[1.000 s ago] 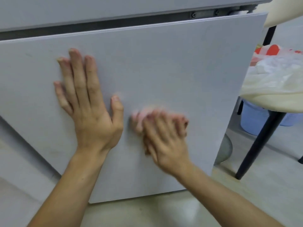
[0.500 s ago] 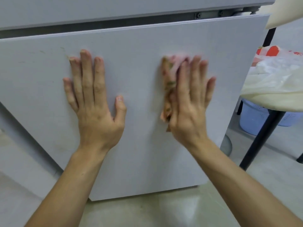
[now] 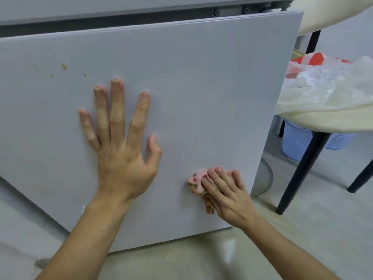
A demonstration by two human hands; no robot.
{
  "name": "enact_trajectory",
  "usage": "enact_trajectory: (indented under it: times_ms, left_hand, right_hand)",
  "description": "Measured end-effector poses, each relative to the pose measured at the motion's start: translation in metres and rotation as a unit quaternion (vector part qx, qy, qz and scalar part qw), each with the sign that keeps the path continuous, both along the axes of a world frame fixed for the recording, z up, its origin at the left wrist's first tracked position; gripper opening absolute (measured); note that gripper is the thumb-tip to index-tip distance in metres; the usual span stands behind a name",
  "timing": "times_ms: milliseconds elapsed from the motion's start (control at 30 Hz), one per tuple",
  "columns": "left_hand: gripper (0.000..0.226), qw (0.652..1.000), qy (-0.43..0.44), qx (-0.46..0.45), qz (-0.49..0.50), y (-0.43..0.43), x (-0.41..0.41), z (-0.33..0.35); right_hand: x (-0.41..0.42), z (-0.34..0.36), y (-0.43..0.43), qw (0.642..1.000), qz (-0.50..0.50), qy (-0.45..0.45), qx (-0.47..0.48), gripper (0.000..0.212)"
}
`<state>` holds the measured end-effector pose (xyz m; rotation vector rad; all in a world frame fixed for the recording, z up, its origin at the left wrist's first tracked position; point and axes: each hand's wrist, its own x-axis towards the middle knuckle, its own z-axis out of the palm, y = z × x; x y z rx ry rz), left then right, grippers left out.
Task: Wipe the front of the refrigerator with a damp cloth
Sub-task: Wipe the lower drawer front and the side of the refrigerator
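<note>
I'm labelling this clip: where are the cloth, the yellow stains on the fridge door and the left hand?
cloth (image 3: 195,181): head view, on the pink bunched part that shows.
yellow stains (image 3: 64,66): head view, on the biggest spot, upper left.
left hand (image 3: 122,160): head view, on the back of the hand.

Head cam looks fwd & down, close on fridge door (image 3: 201,87).

The refrigerator door (image 3: 201,87) shows a smooth, matt grey finish flecked with yellowish specks, the cloth (image 3: 196,181) a nubbly pink towelling, the hinge bracket (image 3: 230,11) bare dull metal, the bag (image 3: 327,87) thin crinkled translucent plastic and the floor (image 3: 201,259) a pale, faintly glossy sheen.
</note>
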<state>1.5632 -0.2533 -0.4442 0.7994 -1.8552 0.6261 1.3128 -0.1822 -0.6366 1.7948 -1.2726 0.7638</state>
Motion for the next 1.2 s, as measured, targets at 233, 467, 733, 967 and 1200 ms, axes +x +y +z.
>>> enact_trajectory:
  times_ms: [233,467,733,967,1200]
  left_hand:
    - [0.074,1.0,0.007,0.009,-0.006,0.002,-0.003,0.001]
    - [0.073,1.0,0.005,0.003,-0.008,0.0,-0.001,0.0]
    - [0.074,1.0,0.007,0.003,0.001,0.004,-0.007,0.001]
    - [0.083,1.0,-0.001,-0.006,0.015,0.004,-0.013,0.004]
    - [0.07,1.0,-0.009,-0.016,0.01,-0.004,0.002,-0.009]
  right_hand:
    - [-0.032,0.173,-0.022,0.93,0.018,-0.334,-0.153,0.061]
    - [0.002,0.106,-0.016,0.842,0.061,-0.518,-0.137,0.063]
    - [0.018,0.003,0.019,0.831,-0.003,-0.555,0.022,0.074]
    - [0.01,0.131,-0.023,0.905,0.012,-0.397,-0.153,0.066]
    - [0.014,0.061,-0.02,0.996,0.05,-0.051,-0.059,0.068]
